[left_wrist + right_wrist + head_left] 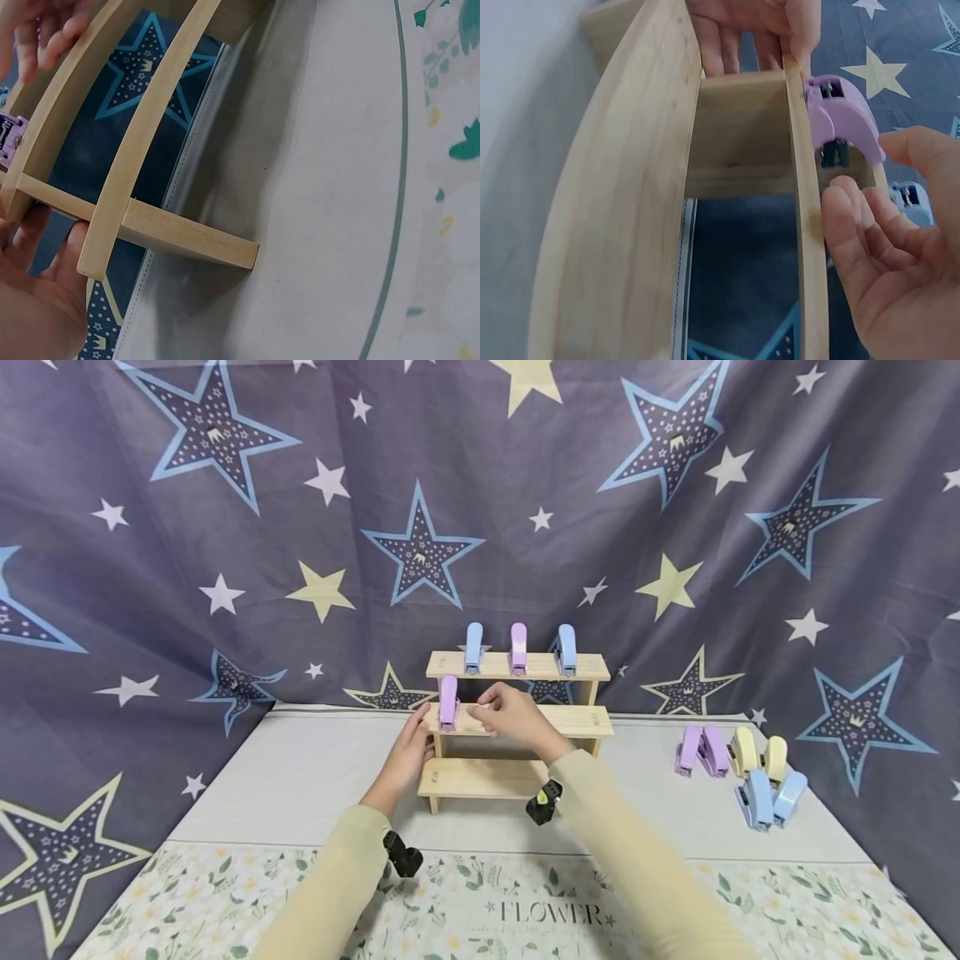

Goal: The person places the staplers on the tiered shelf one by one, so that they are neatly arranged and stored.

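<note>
The purple stapler (448,702) stood upright at the left end of the middle step of the wooden stepped rack (517,781) on the tabletop (300,777). The right hand (510,714) hovered just beside it, fingers loosely apart and holding nothing. The left hand (411,752) clasped the rack's left end, fingers curled round the side piece

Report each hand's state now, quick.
Left hand: fingers curled round the left end of the wooden stepped rack.
Right hand: open, loosely curled beside the purple stapler, holding nothing.
</note>
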A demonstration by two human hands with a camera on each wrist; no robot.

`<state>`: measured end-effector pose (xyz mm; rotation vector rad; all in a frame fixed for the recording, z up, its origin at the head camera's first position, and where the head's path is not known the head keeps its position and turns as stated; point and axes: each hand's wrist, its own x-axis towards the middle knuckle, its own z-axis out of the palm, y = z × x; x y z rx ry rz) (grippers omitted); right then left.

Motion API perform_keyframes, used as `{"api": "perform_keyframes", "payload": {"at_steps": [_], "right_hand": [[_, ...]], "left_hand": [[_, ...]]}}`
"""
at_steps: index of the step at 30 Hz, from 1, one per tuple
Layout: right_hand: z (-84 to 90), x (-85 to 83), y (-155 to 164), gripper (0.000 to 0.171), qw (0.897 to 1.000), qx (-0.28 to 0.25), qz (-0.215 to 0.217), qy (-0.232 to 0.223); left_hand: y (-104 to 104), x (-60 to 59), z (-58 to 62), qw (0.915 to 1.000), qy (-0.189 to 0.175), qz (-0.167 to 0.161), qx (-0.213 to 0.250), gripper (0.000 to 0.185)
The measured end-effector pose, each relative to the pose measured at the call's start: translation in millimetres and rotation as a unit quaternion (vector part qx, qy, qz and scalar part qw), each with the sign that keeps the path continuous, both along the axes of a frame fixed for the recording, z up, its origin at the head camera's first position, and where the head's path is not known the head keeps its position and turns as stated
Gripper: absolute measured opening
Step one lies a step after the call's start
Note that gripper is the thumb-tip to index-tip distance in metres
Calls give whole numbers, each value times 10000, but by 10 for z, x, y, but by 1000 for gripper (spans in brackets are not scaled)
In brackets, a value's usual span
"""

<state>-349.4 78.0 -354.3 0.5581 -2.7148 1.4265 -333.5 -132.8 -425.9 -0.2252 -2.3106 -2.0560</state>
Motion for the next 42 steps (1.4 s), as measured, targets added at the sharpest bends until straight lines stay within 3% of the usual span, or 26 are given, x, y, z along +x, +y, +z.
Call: {"api": "perform_keyframes", "payload": {"at_steps": [13,31,42], "right_hand": [[-23,119,592,24,9980,499,-23,396],[-50,209,1459,23,9908,964,-640,696],[-129,264,2177,29,9899,798,-1134,311]], "left_hand": [[1,-5,-15,10000,-13,92,-20,50],[5,-12,-30,10000,-17,91,22,49],[5,-11,-19,9999,-72,32,78,50]]}}
